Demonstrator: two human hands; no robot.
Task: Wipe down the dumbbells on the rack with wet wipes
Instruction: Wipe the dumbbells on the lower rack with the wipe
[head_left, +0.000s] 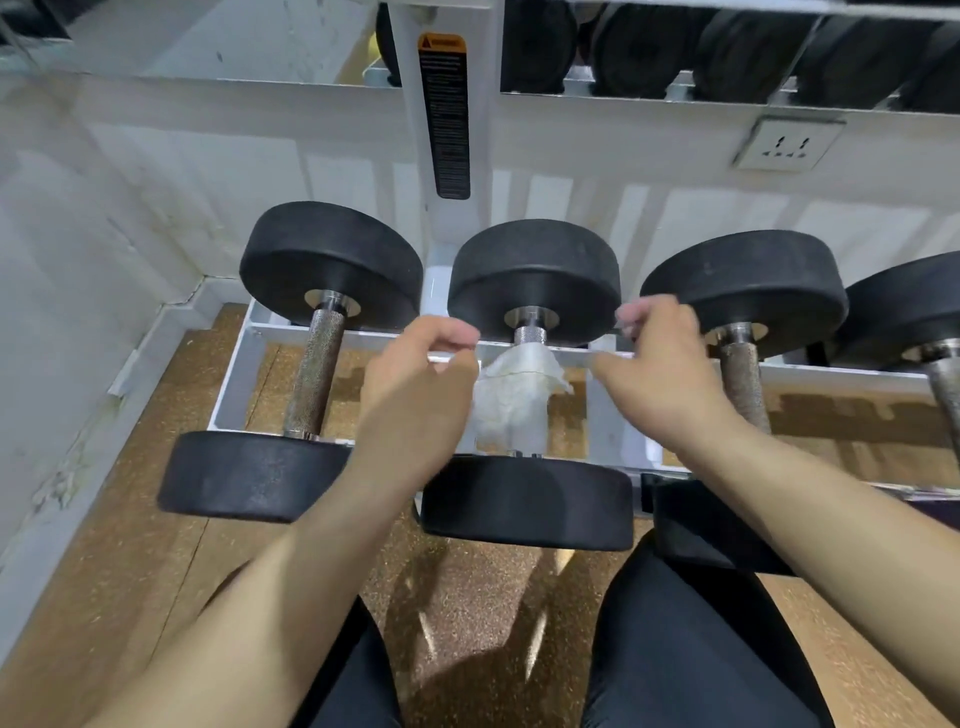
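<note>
We see the wet wipe (511, 400) draped over the middle dumbbell (530, 384) handle on the rack (841, 375); left hand (415, 374) and right hand (660, 364), fingers loosely curled, pinch nothing. Neighbouring dumbbells apparently remain.

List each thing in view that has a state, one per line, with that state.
wet wipe: draped over the middle dumbbell's handle
middle dumbbell: resting on the rack
left dumbbell: on the rack, handle bare
left hand: beside the wipe, grip unclear
right hand: beside the wipe, grip unclear
wall socket: nothing plugged in

White wall (130, 171), socket (787, 145), cork floor (130, 545).
</note>
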